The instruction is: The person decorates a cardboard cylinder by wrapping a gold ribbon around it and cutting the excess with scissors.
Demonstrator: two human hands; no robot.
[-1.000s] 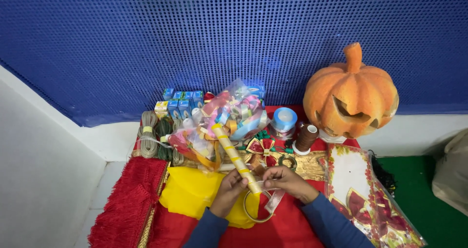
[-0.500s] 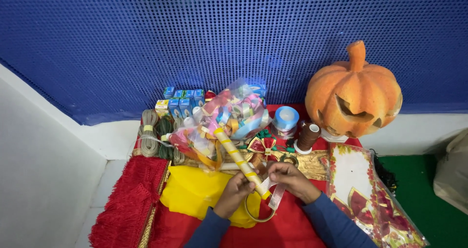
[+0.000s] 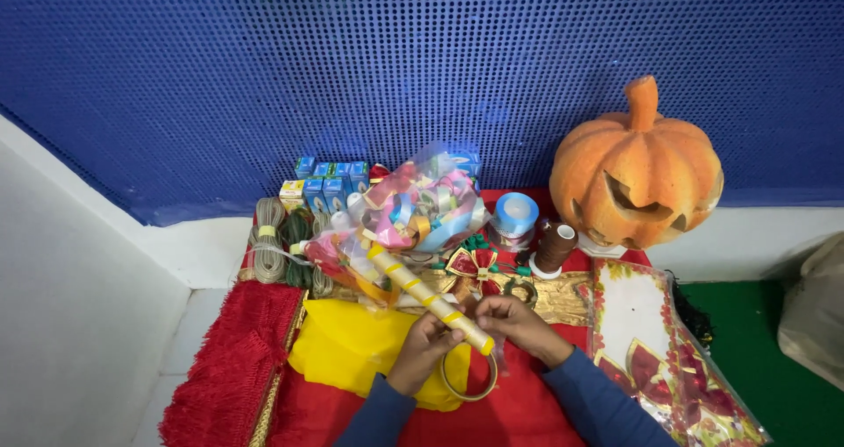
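Both hands meet over a red cloth [image 3: 527, 412]: the left hand [image 3: 420, 352] grips a cream roll with yellow bands [image 3: 422, 294], while the right hand [image 3: 514, 322] pinches near its lower end, above a gold ring [image 3: 468, 385]. Beyond the hands sit a bag of ribbons [image 3: 422, 205] and a carved orange pumpkin [image 3: 635, 170].

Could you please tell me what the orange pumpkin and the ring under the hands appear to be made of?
Pumpkin: probably foam or painted ceramic, given its matte, grainy orange surface with carved openings. Ring: thin, rigid and golden, possibly metal or wood; too small to tell.
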